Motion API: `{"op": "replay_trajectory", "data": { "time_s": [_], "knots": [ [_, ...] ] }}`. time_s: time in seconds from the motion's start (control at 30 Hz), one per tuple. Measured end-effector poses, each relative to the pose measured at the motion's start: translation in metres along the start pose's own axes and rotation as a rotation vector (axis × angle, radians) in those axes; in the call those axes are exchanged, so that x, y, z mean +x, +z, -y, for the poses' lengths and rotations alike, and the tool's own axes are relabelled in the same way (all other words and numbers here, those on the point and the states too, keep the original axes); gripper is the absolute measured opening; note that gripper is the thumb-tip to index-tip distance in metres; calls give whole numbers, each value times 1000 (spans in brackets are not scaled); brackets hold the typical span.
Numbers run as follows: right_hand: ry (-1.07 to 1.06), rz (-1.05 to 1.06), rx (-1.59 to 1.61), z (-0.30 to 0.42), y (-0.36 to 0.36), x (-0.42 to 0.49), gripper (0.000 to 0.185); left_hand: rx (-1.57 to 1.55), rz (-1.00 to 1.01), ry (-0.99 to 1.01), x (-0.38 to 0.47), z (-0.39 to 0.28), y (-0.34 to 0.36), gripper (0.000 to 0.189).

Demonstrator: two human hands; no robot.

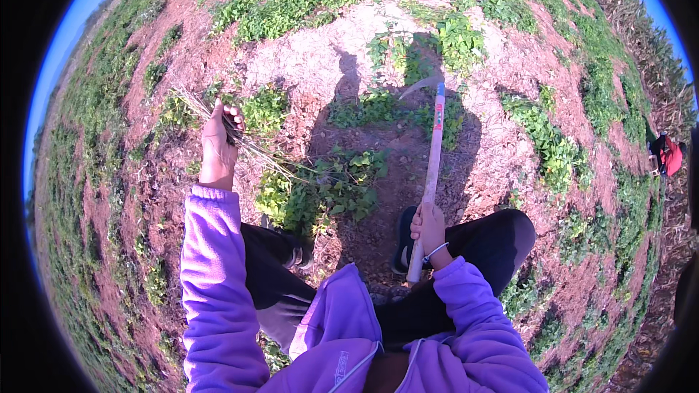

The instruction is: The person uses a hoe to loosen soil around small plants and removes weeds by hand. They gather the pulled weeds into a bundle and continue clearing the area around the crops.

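Note:
My left hand (221, 128) is closed around a bundle of thin dry stalks (262, 155), held out over the plants at the left. The stalks stick out on both sides of the fist. My right hand (430, 226) grips the lower part of a long wooden handle (434, 166). At its far end a curved metal blade (419, 86) points left, like a sickle's. A blue and red marking with writing (439, 112) is on the handle near the blade. Between my hands grows a leafy green plant (349, 183), partly in my shadow.
Low green plants (295, 0) grow in patches over reddish dry soil (546, 27). My bent knees and a dark shoe (403, 240) are close below the tool. A person in red (667, 155) is at the far right. Tall dry crop plants (628, 5) line the right edge.

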State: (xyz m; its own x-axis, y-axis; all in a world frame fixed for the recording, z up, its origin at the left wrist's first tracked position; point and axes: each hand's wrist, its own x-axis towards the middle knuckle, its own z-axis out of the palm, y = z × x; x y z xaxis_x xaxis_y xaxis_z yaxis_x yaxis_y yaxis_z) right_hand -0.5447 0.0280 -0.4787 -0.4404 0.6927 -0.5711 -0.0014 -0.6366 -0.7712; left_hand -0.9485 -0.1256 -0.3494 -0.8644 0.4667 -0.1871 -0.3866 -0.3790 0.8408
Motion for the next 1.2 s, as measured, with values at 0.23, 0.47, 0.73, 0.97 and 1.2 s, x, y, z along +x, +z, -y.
{"op": "replay_trajectory", "data": {
  "time_s": [0.23, 0.47, 0.73, 0.97, 1.2],
  "knots": [
    [337, 33, -61, -64, 8, -12, 36, -4, 49, -18, 3, 4, 6, 26],
    [80, -13, 91, -40, 11, -10, 28, -64, 63, -17, -1, 2, 4, 27],
    [134, -31, 226, -64, 14, -1, 33, -32, 70, -22, -13, 0, 26, 25],
    [485, 189, 206, -88, 18, -9, 35, -5, 25, -37, -12, 6, 31, 24],
    [142, -47, 264, -73, 20, -2, 28, -38, 107, -44, -11, -1, 19, 24]
  ]
}}
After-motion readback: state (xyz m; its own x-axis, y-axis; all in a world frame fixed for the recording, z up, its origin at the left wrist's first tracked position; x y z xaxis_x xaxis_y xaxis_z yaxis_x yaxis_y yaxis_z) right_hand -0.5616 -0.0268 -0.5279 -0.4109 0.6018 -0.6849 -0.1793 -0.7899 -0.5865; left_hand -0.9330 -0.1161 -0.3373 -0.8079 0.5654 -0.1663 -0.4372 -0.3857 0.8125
